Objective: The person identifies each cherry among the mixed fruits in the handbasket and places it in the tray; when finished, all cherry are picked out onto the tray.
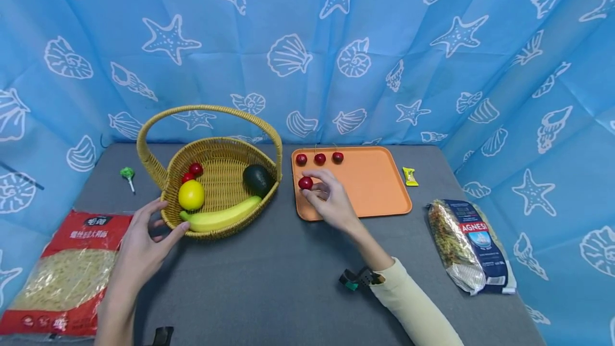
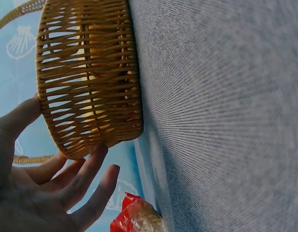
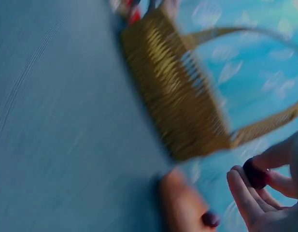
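Note:
Between thumb and fingertips my right hand pinches a dark red cherry, over the left part of an orange tray. Along the tray's far left edge sit three more cherries. With thumb at the rim and fingers against the outer side, my left hand holds a wicker basket at its near left. Inside the basket are a yellow lemon-like fruit, a banana, a dark avocado and two red cherries. The right wrist view is blurred.
A red bag of pasta lies at the left, partly behind the left forearm. Beyond it is a green lollipop. A yellow wrapped candy and an Agnesi pasta bag lie right of the tray. A blue curtain hangs behind the table.

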